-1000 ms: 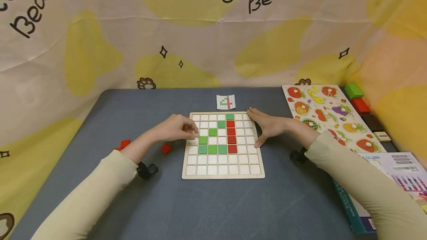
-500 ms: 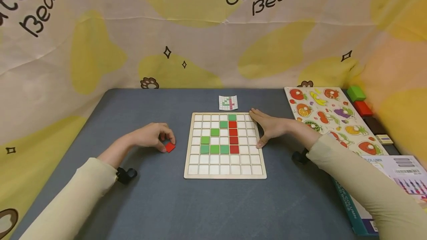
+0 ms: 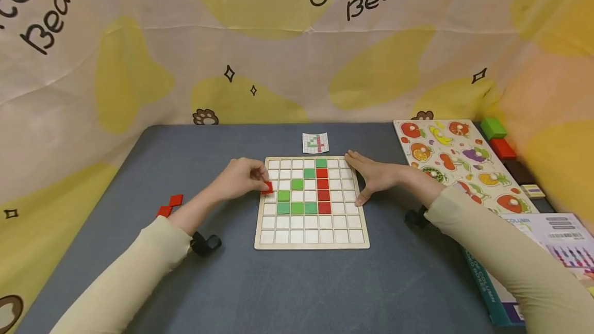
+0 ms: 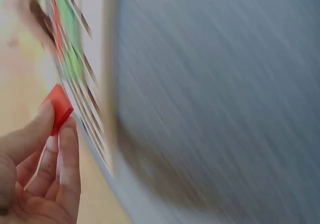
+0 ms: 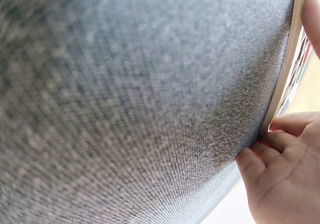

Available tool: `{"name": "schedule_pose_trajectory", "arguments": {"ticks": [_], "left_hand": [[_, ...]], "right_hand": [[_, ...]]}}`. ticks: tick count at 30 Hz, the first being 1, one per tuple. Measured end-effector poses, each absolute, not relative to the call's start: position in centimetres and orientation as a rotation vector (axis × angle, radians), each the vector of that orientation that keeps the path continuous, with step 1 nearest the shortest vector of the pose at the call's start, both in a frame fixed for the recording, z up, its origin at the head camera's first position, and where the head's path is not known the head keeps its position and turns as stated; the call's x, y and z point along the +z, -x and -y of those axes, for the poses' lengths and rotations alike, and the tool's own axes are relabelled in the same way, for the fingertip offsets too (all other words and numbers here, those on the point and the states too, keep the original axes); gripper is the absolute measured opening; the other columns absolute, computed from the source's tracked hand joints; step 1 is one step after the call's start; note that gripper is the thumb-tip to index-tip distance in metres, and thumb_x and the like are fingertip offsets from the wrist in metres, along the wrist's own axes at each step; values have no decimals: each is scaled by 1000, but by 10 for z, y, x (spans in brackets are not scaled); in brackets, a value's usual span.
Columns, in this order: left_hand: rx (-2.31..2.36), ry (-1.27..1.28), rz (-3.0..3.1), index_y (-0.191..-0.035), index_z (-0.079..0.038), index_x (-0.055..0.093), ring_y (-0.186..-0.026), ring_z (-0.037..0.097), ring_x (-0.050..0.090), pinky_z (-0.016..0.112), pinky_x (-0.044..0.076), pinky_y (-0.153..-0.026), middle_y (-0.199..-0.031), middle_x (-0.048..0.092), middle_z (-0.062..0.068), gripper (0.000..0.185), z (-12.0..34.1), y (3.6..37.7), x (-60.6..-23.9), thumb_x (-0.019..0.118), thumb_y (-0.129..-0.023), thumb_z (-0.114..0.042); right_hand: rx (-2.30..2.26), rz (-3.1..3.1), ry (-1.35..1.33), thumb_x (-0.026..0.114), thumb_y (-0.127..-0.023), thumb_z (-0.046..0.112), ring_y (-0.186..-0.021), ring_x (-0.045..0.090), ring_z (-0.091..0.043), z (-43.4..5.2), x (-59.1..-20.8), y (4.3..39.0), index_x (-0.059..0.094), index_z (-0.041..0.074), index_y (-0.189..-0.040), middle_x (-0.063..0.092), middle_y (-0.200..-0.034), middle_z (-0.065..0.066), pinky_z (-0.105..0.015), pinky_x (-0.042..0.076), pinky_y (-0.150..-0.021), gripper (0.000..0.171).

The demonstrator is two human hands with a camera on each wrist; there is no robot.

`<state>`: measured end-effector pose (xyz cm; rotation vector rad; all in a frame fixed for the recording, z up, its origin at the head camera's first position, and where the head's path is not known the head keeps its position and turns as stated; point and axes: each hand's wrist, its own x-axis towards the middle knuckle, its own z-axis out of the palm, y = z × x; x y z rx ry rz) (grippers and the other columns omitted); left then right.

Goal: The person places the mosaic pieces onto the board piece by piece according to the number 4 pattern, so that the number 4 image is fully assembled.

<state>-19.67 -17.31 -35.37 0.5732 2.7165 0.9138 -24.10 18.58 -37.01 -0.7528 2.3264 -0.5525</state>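
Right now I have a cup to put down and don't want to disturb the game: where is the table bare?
Free: the near strip of the table between both sleeves, and the far left corner. Crowded: the board with both hands at its edges, spare red tiles on the left, the fruit puzzle and box on the right.

Red tile [image 3: 267, 187], green-and-red squares on white board [image 3: 312, 241], grey table [image 3: 278, 287].

A grid board [image 3: 312, 241] lies mid-bench [image 3: 297, 287], a pattern card [image 3: 315, 143] just behind it. Two loose tiles [image 3: 169, 205] lie well to its left. A fruit puzzle [image 3: 457, 161] lies to its right, with boxes [image 3: 529, 262] nearer the person.
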Motion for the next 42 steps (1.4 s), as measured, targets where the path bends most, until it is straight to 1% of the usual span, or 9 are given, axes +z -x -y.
{"name": "schedule_pose_trajectory", "arguments": {"ticks": [6,12,18,25,30,33,35,38,42], "left_hand": [[994,-674,-2579,-85,-11,71,-74,7,64,24,51,-73,-83,73,2,8,118,184,-352,78,-82,-9],[946,-763,-2504,-84,-9,72,-72,4,63,18,49,-69,-82,74,2,8,78,169,-355,76,-79,-3],[907,-796,-2503,-79,-8,71,-66,3,59,15,47,-66,-76,72,4,9,61,157,-361,76,-78,0],[774,-938,-2635,-74,-8,72,-66,7,58,19,45,-62,-72,72,2,10,53,150,-362,75,-77,1],[621,-1014,-2706,-74,-10,78,-73,11,66,21,51,-65,-74,75,-1,10,54,148,-362,76,-79,-1],[506,-1025,-2747,-79,-13,80,-82,12,70,25,55,-68,-82,77,-3,12,60,146,-358,75,-80,-3],[493,-978,-2765,-85,-15,81,-88,13,71,29,56,-71,-88,78,-3,11,69,146,-352,75,-82,-6],[532,-874,-2797,-91,-15,80,-91,15,70,33,56,-72,-94,77,-1,9,95,155,-343,77,-83,-11],[563,-791,-2825,-97,-10,77,-85,18,69,34,55,-73,-96,76,5,14,151,176,-334,77,-83,-10]], "right_hand": [[-554,-2329,762,85,-74,40,-153,-13,-44,-185,-370,241,-7,-4,-156,-16,-164,-25,-64,6,-122,131],[-539,-2341,752,85,-74,39,-153,-12,-43,-186,-372,242,-6,-4,-156,-15,-164,-25,-63,6,-122,129],[-541,-2347,751,86,-74,39,-153,-12,-43,-185,-371,241,-5,-4,-156,-14,-164,-25,-62,6,-123,129],[-553,-2350,751,86,-74,38,-153,-12,-44,-185,-370,241,-4,-5,-156,-13,-164,-26,-62,5,-123,129],[-578,-2337,757,86,-73,39,-153,-12,-44,-186,-371,241,-4,-5,-156,-13,-164,-26,-63,5,-122,130],[-593,-2331,768,86,-72,41,-153,-12,-45,-187,-371,240,-4,-5,-156,-13,-164,-27,-65,5,-121,131],[-594,-2330,768,86,-72,42,-153,-12,-45,-187,-371,240,-4,-5,-156,-13,-164,-27,-65,5,-121,132],[-589,-2332,757,86,-73,41,-153,-13,-44,-187,-371,240,-5,-4,-156,-14,-164,-25,-64,5,-122,131],[-568,-2334,743,85,-74,40,-154,-13,-42,-187,-371,242,-6,-3,-156,-15,-165,-24,-62,5,-123,130]]}}
